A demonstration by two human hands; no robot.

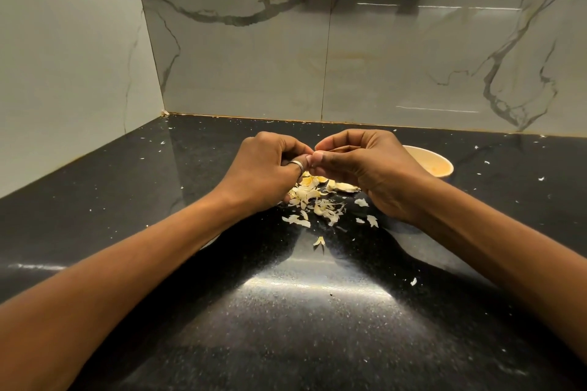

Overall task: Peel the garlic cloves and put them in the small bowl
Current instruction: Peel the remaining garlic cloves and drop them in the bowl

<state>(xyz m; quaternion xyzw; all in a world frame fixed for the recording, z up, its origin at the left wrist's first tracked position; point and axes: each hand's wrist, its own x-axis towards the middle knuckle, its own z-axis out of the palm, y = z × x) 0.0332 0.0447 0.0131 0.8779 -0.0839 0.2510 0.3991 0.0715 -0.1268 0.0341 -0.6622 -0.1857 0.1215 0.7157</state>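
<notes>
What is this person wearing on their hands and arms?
Very little. The left hand has one plain, silver-coloured ring. The right hand shows no rings. There are no gloves, and no watch or bracelet is visible. The forearms are uncovered, with no sleeves in view.

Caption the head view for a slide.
Left hand and right hand, fingertips together, above garlic peels on black counter; small bowl beyond.

Open tabletop (pixel 301 320) lies near and far left; peel scraps (pixel 314 197) litter the middle, a bowl (pixel 436 165) stands right; walls (pixel 349 67) bound left and far.
</notes>
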